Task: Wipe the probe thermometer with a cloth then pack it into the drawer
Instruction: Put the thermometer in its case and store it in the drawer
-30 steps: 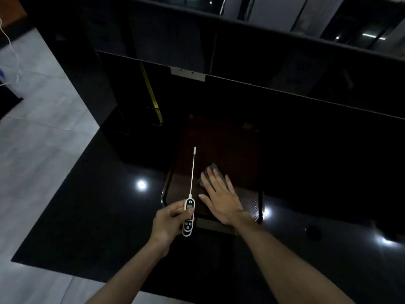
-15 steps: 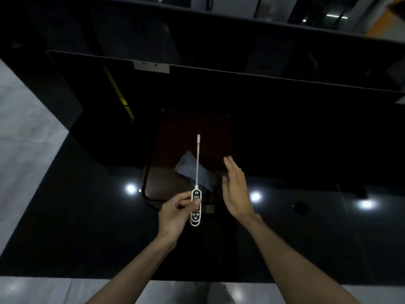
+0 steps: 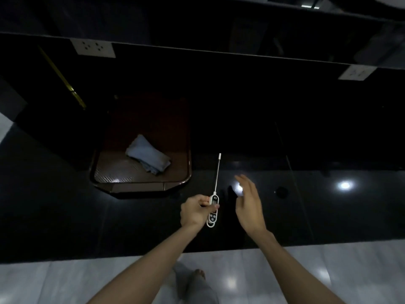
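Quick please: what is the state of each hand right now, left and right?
Left hand: closed on the probe thermometer, gripping its body.
Right hand: open, fingers spread, holding nothing, above the black counter.

The small grey display and dark buttons on the white plastic probe thermometer point(image 3: 213, 210) are too small to read. The left hand point(image 3: 196, 210) covers part of its body, and the far half of the dark brown rectangular tray point(image 3: 140, 181) fades into shadow.

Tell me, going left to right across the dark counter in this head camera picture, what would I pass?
Brown tray → grey cloth lying in it → left hand → probe thermometer it grips → open, empty right hand.
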Demonstrator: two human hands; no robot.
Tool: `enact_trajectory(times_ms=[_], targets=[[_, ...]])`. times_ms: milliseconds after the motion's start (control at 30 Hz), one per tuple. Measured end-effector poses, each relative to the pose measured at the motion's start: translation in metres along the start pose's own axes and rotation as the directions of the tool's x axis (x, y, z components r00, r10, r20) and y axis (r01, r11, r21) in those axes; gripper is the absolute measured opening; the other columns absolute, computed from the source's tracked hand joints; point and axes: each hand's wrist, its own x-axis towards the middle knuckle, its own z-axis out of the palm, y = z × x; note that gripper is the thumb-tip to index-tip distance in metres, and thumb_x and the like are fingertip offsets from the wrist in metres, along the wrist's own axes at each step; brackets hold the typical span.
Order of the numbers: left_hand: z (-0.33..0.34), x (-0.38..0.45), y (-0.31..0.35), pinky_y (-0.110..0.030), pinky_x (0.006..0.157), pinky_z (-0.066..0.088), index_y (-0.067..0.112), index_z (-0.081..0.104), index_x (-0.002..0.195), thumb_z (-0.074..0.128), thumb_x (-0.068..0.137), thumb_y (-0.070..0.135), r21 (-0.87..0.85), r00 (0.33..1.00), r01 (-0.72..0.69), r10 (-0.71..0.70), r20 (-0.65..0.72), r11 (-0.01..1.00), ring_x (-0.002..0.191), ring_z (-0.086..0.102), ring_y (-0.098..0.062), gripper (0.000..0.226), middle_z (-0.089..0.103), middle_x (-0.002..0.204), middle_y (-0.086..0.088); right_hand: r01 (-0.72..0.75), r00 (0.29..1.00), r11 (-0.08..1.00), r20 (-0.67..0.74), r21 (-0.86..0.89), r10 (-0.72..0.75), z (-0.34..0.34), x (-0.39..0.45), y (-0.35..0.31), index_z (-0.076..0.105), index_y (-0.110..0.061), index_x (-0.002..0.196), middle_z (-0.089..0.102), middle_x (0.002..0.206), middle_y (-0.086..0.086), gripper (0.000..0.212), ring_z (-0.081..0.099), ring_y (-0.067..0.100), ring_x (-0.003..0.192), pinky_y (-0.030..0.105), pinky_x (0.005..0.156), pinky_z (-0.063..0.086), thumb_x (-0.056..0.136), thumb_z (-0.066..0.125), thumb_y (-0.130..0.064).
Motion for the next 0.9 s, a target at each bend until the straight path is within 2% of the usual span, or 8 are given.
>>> enact_trajectory(times_ms=[200,367,433,567,667,800,833,900], targets=[[0.004,-0.006,-0.001,-0.042,0.076,0.06,0.019,0.071,0.082,0.09,0.062,0.028,0.084,1.0,0.01,-0.008,-0.022,0.996,0.079,0.073,-0.019,0.029,0.075,0.079,0.0,0.038,0.998,0.999,0.043,0.012,-0.038,-0.008,-0.016,0.01,0.046,-0.021,0.136,0.035,0.148,-0.002,0.065,0.041,0.013,0.132,0.039,0.106,0.044,0.082,0.049,0.016],[-0.001,-0.012,-0.001,-0.031,0.07,0.058,0.032,0.059,0.07,0.087,0.062,0.045,0.217,0.997,-0.007,0.022,-0.068,0.976,0.072,0.067,-0.008,0.032,0.066,0.069,0.015,0.049,0.998,0.999,0.049,0.009,-0.049,-0.004,-0.027,0.015,0.05,-0.019,0.133,0.038,0.146,0.0,0.062,0.042,0.014,0.132,0.041,0.106,0.044,0.081,0.048,0.016],[-0.003,-0.015,-0.004,-0.03,0.07,0.057,0.032,0.061,0.076,0.085,0.065,0.045,0.221,0.996,-0.054,0.067,-0.053,0.974,0.073,0.066,-0.006,0.029,0.066,0.072,0.015,0.048,0.998,0.999,0.04,0.014,-0.049,0.0,-0.032,0.013,0.051,-0.018,0.131,0.04,0.145,0.001,0.061,0.041,0.013,0.132,0.04,0.107,0.043,0.081,0.047,0.017],[-0.024,-0.03,-0.024,-0.041,0.073,0.06,0.016,0.07,0.095,0.079,0.078,0.029,0.127,0.98,-0.187,0.194,-0.041,0.974,0.08,0.069,-0.015,0.024,0.07,0.086,0.001,0.053,0.998,0.999,0.016,0.014,-0.053,0.014,-0.049,-0.002,0.053,-0.018,0.13,0.044,0.142,0.001,0.06,0.04,0.009,0.131,0.032,0.11,0.037,0.081,0.047,0.017],[-0.064,-0.044,-0.049,-0.039,0.075,0.058,0.016,0.071,0.093,0.072,0.085,0.021,0.212,0.933,-0.322,0.348,-0.096,0.923,0.08,0.067,-0.012,0.009,0.07,0.087,0.001,0.111,0.993,0.994,-0.048,0.022,-0.109,0.031,-0.069,-0.024,0.058,-0.014,0.124,0.055,0.13,0.002,0.055,0.05,0.015,0.121,0.026,0.105,0.039,0.081,0.047,0.018],[-0.137,-0.054,-0.087,-0.034,0.075,0.052,0.018,0.071,0.097,0.066,0.089,0.018,0.428,0.814,-0.439,0.552,-0.182,0.79,0.092,0.059,-0.018,0.01,0.07,0.093,0.0,0.202,0.975,0.975,-0.117,0.098,-0.19,0.068,-0.108,-0.061,0.066,-0.01,0.109,0.064,0.102,-0.002,0.043,0.062,0.009,0.09,0.014,0.085,0.048,0.081,0.051,0.019],[-0.158,-0.054,-0.097,-0.032,0.077,0.05,0.017,0.071,0.1,0.064,0.09,0.016,0.479,0.792,-0.442,0.581,-0.189,0.758,0.096,0.057,-0.021,0.012,0.07,0.096,-0.001,0.216,0.973,0.967,-0.114,0.133,-0.201,0.083,-0.122,-0.071,0.068,-0.009,0.104,0.067,0.096,0.0,0.039,0.064,0.009,0.085,0.013,0.081,0.05,0.081,0.052,0.019],[-0.192,-0.049,-0.109,-0.03,0.085,0.044,0.013,0.07,0.106,0.062,0.092,0.012,0.546,0.758,-0.447,0.624,-0.189,0.709,0.105,0.054,-0.025,0.016,0.068,0.105,-0.006,0.213,0.977,0.962,-0.063,0.171,-0.205,0.106,-0.145,-0.083,0.07,-0.011,0.094,0.07,0.089,0.001,0.033,0.067,0.01,0.079,0.02,0.075,0.055,0.082,0.053,0.015]])
